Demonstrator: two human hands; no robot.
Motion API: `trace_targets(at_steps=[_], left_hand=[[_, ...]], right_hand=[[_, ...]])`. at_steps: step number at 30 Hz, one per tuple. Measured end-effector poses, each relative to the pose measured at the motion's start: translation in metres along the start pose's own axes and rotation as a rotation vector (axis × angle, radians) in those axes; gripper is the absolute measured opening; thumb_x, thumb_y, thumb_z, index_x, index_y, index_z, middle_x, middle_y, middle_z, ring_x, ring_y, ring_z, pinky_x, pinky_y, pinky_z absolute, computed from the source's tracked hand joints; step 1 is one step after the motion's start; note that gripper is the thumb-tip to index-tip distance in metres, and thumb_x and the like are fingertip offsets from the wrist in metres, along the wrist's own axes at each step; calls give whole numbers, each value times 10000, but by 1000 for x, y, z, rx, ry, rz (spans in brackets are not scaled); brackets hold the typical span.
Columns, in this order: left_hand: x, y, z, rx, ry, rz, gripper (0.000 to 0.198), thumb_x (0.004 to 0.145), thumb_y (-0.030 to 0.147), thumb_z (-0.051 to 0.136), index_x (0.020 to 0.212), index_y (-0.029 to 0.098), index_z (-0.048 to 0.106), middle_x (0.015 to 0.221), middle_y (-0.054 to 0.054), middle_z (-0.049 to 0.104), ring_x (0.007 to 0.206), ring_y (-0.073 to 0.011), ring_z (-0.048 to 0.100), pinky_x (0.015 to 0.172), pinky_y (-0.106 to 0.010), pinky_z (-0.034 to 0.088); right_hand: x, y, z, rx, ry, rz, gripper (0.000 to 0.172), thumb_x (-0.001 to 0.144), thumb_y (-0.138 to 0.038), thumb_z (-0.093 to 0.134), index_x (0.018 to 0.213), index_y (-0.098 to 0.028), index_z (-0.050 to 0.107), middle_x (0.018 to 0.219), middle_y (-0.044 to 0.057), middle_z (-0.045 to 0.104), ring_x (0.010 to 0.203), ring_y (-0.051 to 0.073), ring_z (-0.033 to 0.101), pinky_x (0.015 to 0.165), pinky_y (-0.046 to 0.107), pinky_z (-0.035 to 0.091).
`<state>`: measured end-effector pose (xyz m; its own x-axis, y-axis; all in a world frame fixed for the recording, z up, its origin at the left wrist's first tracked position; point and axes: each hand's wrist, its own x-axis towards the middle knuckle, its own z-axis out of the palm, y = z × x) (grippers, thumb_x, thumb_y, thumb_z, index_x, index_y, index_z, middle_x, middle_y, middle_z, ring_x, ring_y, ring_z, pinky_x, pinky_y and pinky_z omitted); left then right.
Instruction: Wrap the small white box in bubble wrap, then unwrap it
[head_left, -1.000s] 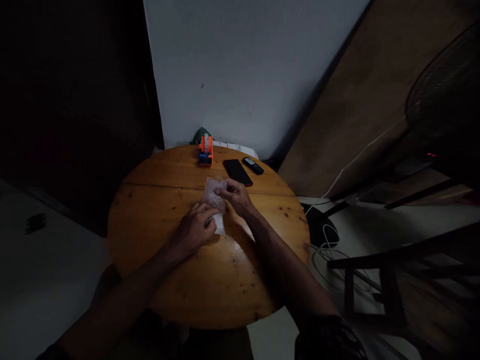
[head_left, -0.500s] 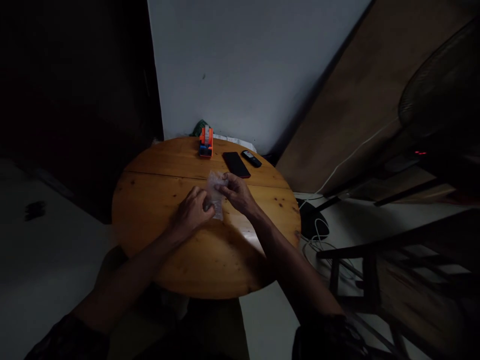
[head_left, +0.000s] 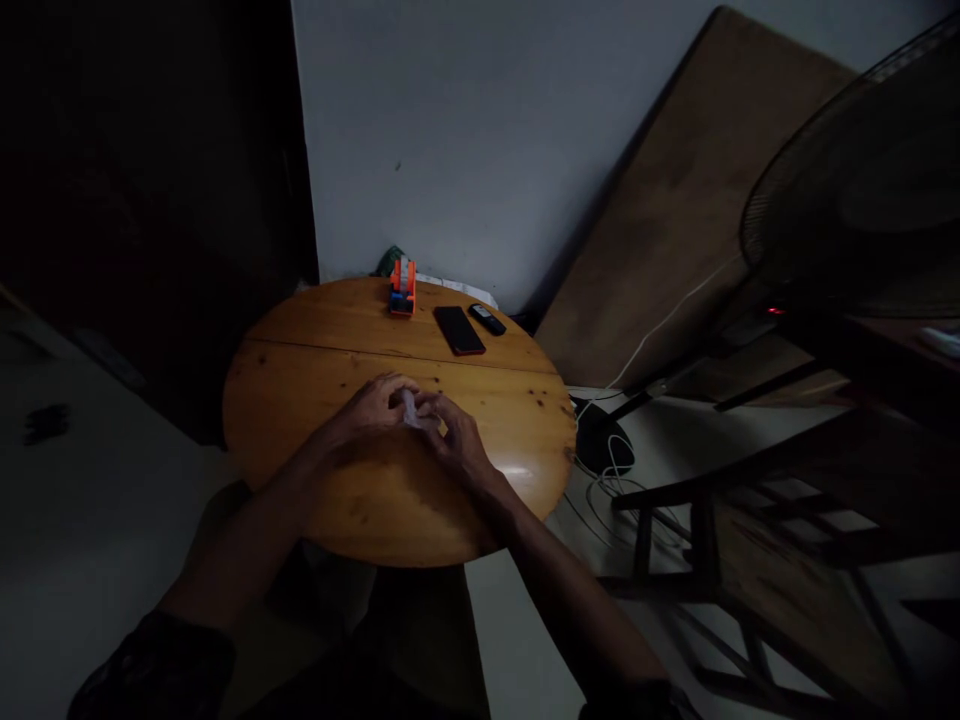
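Between my two hands, over the middle of the wooden table [head_left: 300,410], is a small translucent piece of bubble wrap [head_left: 410,410], bunched into a narrow strip. My left hand [head_left: 377,403] grips it from the left, its fingers curled and partly hiding it. On the other side, my right hand [head_left: 454,437] pinches it between thumb and fingers. Beyond the hands lie a black phone [head_left: 459,331] with a red edge and a small dark keypad phone or remote [head_left: 487,320]. An orange tape dispenser [head_left: 403,287] with a roll of tape stands near the far edge.
A pale wall [head_left: 465,150] rises behind the table. To the right are a leaning wooden board [head_left: 660,210], a standing fan [head_left: 862,190], a loose white cable [head_left: 615,470] on the floor and a dark wooden chair [head_left: 787,560]. At the left is a dark doorway [head_left: 150,200].
The bubble wrap was spread flatter and upright; now it is bunched smaller between my hands. Both hands have come closer together and lower. The head view has shifted slightly to the right.
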<state>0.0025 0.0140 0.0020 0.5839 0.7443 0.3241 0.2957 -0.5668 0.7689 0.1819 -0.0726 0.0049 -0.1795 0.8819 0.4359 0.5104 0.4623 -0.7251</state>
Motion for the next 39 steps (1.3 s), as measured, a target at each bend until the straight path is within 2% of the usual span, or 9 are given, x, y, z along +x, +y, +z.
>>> trace_targets(at_steps=[3,6,15,19,22,26,32,36,39], left_hand=[[-2,-7,-9,-6,-146,37,467,700,201,694,1166,221,669,1208,-74,675,1134,-242,642,1013,-384,505],[-6,-9,-10,42,-190,77,673,618,165,743,1277,228,620,1351,-98,603,1305,-280,541,1128,-424,423],[-8,11,4,-31,6,52,469,693,168,651,1161,178,682,1185,-91,666,1103,-231,631,995,-349,500],[-5,15,0,-63,-10,-145,421,694,264,624,1089,149,713,1031,-55,717,940,-221,664,855,-314,527],[-4,15,-5,-34,6,-317,404,766,383,574,1046,132,725,882,-38,730,802,-213,664,720,-294,512],[-3,10,-7,36,79,-377,431,776,484,597,1001,145,739,880,-53,740,816,-229,669,712,-298,500],[0,-5,5,-437,102,-365,719,646,347,730,1307,120,563,1184,-126,695,1009,-255,673,824,-337,548],[1,-8,11,-611,157,-427,917,636,295,749,1451,104,372,1150,-136,677,944,-227,670,770,-322,550],[1,-5,11,-630,150,-420,955,642,269,762,1480,118,328,1108,-114,680,908,-208,666,756,-306,542]], right_hand=[[-4,6,1,-38,-19,-74,172,842,-151,517,977,-229,590,1253,102,663,1169,214,628,990,383,494],[-5,12,2,-109,-43,-122,184,845,-150,535,997,-234,595,1278,103,658,1203,214,614,1017,402,489],[2,15,4,-157,2,-151,150,884,-166,495,949,-218,619,1214,122,681,1175,226,614,1021,401,475],[21,20,-2,132,20,71,99,826,-272,580,903,-215,603,929,52,693,876,197,654,793,323,522],[42,30,0,393,13,308,214,723,-370,678,797,-204,565,687,-23,582,622,137,542,576,249,441],[62,42,9,589,-15,460,273,610,-374,732,709,-188,558,628,-43,557,565,106,489,553,234,409],[61,48,14,631,17,486,340,629,-451,766,736,-180,590,663,-25,608,590,116,522,563,237,418],[60,46,13,616,35,450,350,657,-476,754,785,-188,600,689,-24,613,617,125,538,592,248,442],[63,46,13,621,40,435,340,632,-429,770,809,-194,599,739,-19,630,660,132,556,632,255,459]])
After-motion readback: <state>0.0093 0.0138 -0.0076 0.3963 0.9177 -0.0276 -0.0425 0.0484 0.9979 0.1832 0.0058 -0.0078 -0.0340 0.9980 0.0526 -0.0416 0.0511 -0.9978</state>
